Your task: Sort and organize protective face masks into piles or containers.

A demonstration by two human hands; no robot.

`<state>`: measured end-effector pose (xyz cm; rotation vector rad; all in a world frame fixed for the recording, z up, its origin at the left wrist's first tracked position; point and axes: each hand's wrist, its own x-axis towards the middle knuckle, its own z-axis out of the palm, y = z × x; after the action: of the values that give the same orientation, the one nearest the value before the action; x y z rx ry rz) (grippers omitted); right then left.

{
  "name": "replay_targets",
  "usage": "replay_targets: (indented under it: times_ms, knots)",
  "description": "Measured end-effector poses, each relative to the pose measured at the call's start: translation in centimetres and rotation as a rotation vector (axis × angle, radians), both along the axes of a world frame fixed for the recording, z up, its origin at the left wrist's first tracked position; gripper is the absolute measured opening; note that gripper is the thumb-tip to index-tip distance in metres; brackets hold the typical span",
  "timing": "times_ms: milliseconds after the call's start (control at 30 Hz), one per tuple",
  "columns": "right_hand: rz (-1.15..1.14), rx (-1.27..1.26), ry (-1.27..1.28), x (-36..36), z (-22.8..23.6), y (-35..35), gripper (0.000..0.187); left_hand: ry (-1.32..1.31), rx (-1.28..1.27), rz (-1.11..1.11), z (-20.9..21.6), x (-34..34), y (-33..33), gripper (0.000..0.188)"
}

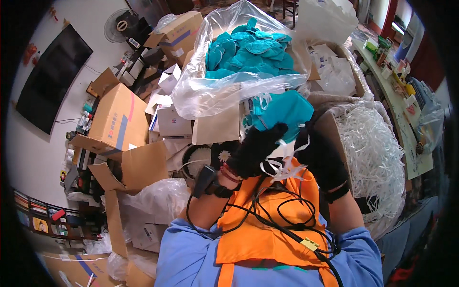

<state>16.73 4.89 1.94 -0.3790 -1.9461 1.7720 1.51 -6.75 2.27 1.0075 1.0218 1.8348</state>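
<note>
A teal cup-shaped face mask (287, 115) is held up in front of me, with white elastic straps at its sides. My left hand (258, 150), in a black glove, is closed on the mask's lower left edge. Close by on the right, my right hand (322, 160), also black-gloved, has its fingers curled in at a white strap by the mask's lower edge; its fingertips are partly hidden. A bunch of loose white elastic straps (287, 170) hangs between the two hands, over my orange apron (258, 229).
Beyond the mask, a plastic-lined box holds piled teal masks (253, 50). On the right, a carton is full of white elastic straps (368, 153). Cardboard boxes (117, 119) crowd the left. Black cables (287, 220) lie across my apron. A long table (406, 129) stands far right.
</note>
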Motion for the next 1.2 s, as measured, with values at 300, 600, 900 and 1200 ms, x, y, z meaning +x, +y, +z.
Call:
replay_targets:
  times_ms: [300,600,900,1200]
  knots:
    - [-0.163,-0.656,0.346,-0.2,-2.5,5.0,0.024,1.247,0.084,0.622,-5.1,4.2,0.1,0.038]
    - [0.132,-0.454,0.217,-0.3,0.4,3.1,0.024,1.199,-0.182,0.479,-3.5,1.5,-2.5,0.052]
    - [0.304,-0.624,0.345,4.9,-1.4,9.3,0.033,0.398,-0.095,0.319,-1.3,-2.9,-0.9,0.034]
    - [0.014,0.110,-0.310,5.3,-0.5,9.9,0.029,-0.050,-0.120,0.242,0.9,-5.5,-1.9,0.031]
